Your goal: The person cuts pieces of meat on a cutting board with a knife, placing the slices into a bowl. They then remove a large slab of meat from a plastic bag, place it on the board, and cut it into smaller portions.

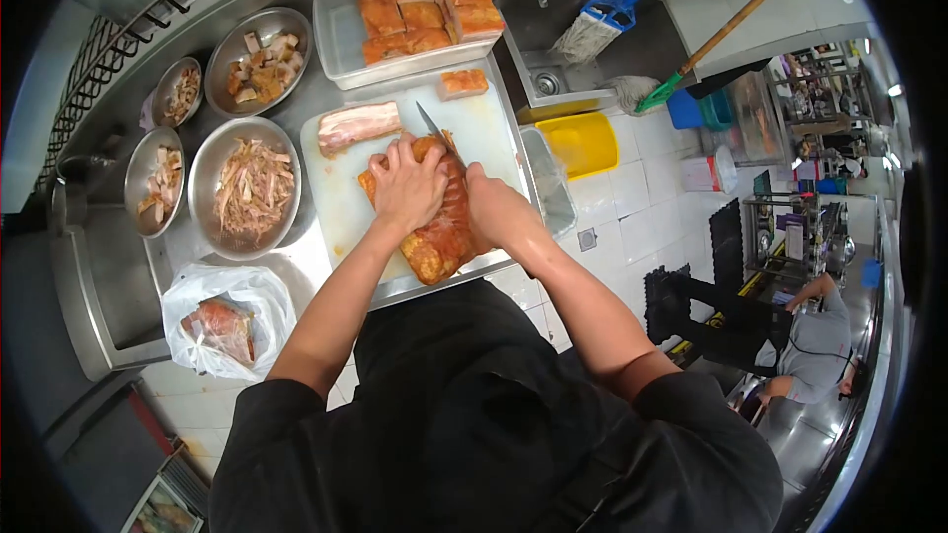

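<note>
A large browned slab of meat (444, 227) lies on the white cutting board (341, 192). My left hand (407, 183) presses on the slab's upper left part with its fingers spread. My right hand (497, 205) is closed round the handle of a knife (432, 125), whose blade points up and to the left over the slab's upper end. Most of the handle is hidden by the hand. Beyond the left hand is a pale, layered strip of meat (357, 125), and a small orange-brown piece (463, 83) sits near the board's far right corner.
A plastic tub (341, 64) of cut meat blocks stands behind the board. Metal bowls (245, 247) of meat pieces are on the left, above a plastic bag (178, 311) with meat. A sink (546, 84), a yellow bin (583, 143) and mops are at the right; a person (815, 341) stands farther off.
</note>
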`<state>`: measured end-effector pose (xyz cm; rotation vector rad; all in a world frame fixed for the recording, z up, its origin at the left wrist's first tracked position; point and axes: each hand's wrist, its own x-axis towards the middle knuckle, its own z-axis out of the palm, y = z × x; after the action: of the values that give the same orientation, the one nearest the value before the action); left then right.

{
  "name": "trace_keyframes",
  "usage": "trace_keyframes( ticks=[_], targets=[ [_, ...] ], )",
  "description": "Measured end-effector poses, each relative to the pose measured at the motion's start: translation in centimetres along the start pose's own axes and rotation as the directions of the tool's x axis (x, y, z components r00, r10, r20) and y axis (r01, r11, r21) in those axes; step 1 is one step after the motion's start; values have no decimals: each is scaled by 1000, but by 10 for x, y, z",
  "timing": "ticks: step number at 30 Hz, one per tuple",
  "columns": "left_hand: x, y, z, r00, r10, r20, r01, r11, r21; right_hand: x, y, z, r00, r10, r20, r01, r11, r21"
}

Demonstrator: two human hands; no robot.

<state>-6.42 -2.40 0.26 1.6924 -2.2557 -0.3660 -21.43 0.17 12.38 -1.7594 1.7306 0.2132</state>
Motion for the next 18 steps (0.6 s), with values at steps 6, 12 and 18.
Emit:
trace_keyframes(
  ticks=[6,12,18],
  targets=[
    [-1,3,1,1000,-27,-11,27,1000,15,-4,11,3,995,57,83,-59,998,23],
    [-4,4,-1,999,-35,5,35,999,30,25,14,8,996,-40,76,33,996,88],
    [-1,3,5,999,-30,-32,31,999,37,32,21,17,995,-32,95,22,994,108]
  ],
)
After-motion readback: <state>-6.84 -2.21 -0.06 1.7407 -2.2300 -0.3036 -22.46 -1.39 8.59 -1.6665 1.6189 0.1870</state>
